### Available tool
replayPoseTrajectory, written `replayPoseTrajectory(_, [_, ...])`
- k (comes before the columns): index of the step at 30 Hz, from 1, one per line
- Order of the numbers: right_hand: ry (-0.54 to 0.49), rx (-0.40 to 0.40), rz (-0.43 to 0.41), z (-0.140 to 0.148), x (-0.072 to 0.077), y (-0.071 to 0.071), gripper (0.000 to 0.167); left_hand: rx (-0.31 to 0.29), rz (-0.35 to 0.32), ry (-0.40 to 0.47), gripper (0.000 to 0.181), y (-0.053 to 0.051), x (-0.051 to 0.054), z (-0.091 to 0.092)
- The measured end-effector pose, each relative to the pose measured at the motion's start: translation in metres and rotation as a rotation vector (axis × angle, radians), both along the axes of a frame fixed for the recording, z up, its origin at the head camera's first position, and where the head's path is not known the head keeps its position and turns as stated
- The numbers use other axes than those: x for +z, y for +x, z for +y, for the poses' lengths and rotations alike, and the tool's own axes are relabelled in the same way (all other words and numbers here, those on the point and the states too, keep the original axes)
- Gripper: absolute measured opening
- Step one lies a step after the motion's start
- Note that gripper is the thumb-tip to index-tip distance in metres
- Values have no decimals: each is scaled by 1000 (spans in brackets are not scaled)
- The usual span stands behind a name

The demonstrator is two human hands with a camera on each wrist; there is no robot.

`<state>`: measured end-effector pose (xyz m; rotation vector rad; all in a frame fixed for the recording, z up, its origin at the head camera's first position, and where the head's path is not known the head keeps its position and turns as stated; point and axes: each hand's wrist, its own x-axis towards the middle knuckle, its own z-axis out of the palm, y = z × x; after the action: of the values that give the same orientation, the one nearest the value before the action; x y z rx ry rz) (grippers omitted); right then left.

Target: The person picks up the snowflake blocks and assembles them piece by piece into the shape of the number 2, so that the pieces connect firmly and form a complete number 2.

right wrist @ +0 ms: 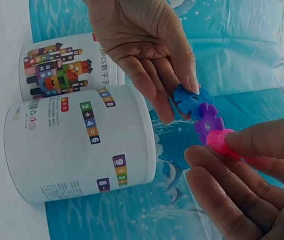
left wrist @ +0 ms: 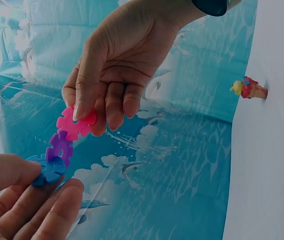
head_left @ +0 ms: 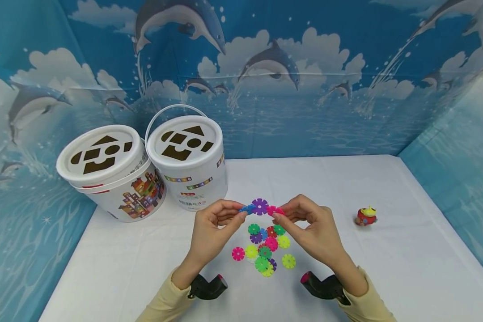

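Note:
Three notched plastic discs form a short chain held above the table between both hands. The purple disc (head_left: pixel 260 206) is in the middle, joined to a blue disc (left wrist: pixel 49 170) on one side and a pink disc (left wrist: pixel 75 123) on the other. My left hand (head_left: pixel 214 227) pinches the blue disc between thumb and finger. The pink disc is pinched by my right hand (head_left: pixel 315 227) the same way. Below the hands lies a loose pile of discs (head_left: pixel 264 252) in green, yellow, pink, red, purple and blue.
Two white lidded buckets, one on the left (head_left: pixel 112 179) and one beside it (head_left: pixel 189 174), stand at the back left. A small red and yellow toy figure (head_left: pixel 366 216) sits to the right. Dolphin-print cloth (head_left: pixel 306 116) hangs behind the white table (head_left: pixel 386 268).

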<state>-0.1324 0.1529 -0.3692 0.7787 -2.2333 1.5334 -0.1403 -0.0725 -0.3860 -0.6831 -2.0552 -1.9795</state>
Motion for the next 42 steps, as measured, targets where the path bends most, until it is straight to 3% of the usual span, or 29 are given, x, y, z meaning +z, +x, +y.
replayPoseTrajectory(6, [8, 6, 12, -2, 1, 0, 26, -32, 8, -12, 21, 0, -1, -1])
replayPoseTrajectory(13, [-1, -5, 83, -3, 0, -1, 29, -51, 59, -23, 23, 0, -2, -1])
replayPoseTrajectory(18, [1, -12, 95, -2, -1, -1, 30, -55, 49, -20, 23, 0, -1, 0])
replayPoseTrajectory(28, [-16, -2, 123, 2, 3, -1, 29, 3, 77, -11, 17, -1, -3, -1])
replayPoseTrajectory(37, [24, 28, 47, 6, 3, -1, 28, -71, 55, -10, 17, 1, -1, -1])
replayPoseTrajectory(42, [26, 55, 57, 5, 2, -2, 22, -103, 75, -2, 16, 2, -1, -1])
